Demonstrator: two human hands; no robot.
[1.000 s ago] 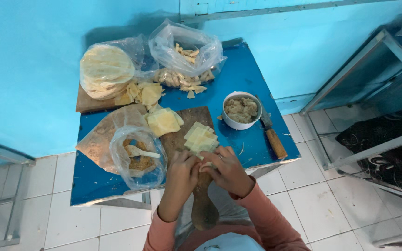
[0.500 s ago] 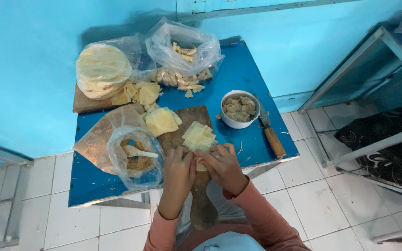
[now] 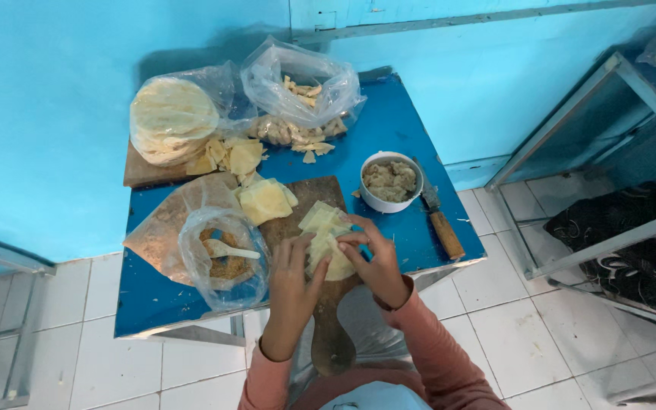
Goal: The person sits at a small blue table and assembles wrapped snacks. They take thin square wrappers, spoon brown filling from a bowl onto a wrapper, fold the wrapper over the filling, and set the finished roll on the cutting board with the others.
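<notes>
Over a wooden cutting board on a small blue table, both my hands work a pale yellow dough sheet. My left hand presses its left edge with fingers spread along it. My right hand pinches the sheet's right side, thumb and fingers folded over it. More cut sheets lie just beyond, and a small stack of squares rests at the board's upper left.
A white bowl of filling and a wooden-handled knife lie to the right. A bag with brown crumbs and a spoon sits left. Bags of round flatbreads and dough scraps stand at the back. A metal rack is on the right.
My hands have shifted slightly forward on the board and closed in on the dough sheet; the right hand now folds over its edge.
</notes>
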